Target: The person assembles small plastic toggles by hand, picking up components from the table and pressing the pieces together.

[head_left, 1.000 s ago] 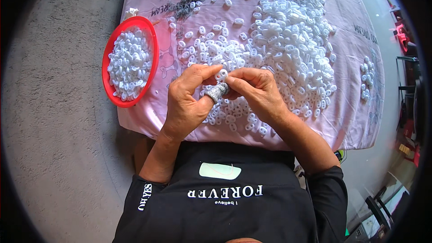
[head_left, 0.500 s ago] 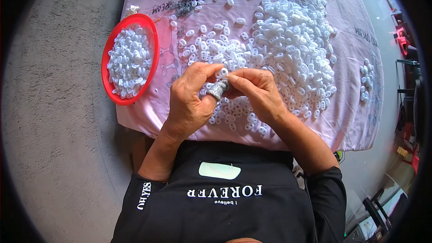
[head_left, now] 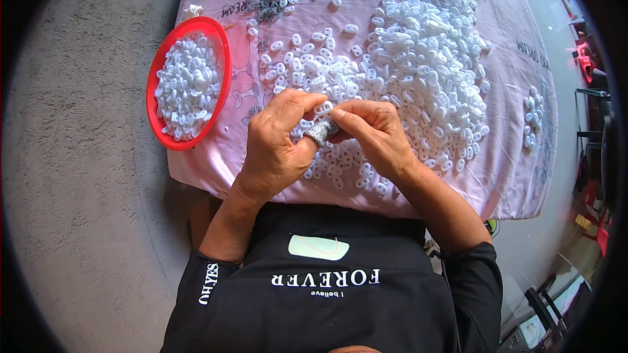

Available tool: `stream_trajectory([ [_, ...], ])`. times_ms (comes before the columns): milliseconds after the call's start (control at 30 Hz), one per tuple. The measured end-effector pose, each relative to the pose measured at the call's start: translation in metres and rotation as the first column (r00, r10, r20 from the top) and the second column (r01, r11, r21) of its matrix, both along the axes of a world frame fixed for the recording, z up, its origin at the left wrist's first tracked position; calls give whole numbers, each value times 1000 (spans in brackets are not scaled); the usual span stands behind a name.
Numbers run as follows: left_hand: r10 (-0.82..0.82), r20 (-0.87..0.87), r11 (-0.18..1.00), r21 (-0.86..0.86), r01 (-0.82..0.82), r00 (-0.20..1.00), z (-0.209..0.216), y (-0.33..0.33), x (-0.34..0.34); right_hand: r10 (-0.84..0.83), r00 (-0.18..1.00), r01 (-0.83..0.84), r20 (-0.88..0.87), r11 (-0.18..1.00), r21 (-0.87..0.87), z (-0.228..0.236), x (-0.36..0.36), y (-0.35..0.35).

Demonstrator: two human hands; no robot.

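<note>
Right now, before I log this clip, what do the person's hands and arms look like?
Both left hand and right hand are gloveless, with a speckled grey wrap around the left thumb. Forearms are bare below a black left sleeve with white lettering and a black right sleeve.

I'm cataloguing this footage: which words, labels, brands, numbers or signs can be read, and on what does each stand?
The words are not copied here, only placed.
Black shirt, chest: a large white line and a smaller one, legible but upside down.
Left sleeve: white lettering, legible, turned sideways.
Pink cloth: dark lettering beside the grey strands and at the right, partly legible.
White pieces: any marks are too small to read.
</note>
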State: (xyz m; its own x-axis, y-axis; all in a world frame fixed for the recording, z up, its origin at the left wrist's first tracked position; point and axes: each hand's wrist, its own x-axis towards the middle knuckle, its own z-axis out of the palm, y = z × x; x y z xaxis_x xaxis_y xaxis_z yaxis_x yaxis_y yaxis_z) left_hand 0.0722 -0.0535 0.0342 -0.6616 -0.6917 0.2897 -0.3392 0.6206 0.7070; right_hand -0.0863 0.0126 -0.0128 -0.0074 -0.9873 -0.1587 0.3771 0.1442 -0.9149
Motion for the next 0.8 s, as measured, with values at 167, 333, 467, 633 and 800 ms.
stream_trajectory([
  [167, -1, 5, 1000, -15, 1, 1000, -5, 0, 0, 7, 997, -11, 73, 998, 57, 2, 0, -2],
  [333, -40, 38, 999, -28, 41, 998, -4, -2, 0, -32, 999, 30, 37, 998, 58, 2, -2, -2],
  [467, -59, 54, 997, -44, 62, 997, -4, -2, 0, -27, 999, 26, 19, 999, 33, 2, -3, -2],
  [633, -57, 39, 998, -31, 58, 998, 0, 0, -1, -48, 997, 47, 55, 999, 19, 0, 0, 0],
  [800, -53, 35, 998, -35, 54, 998, -1, 0, -1, -35, 994, 30, 106, 999, 44, -1, 0, 0],
])
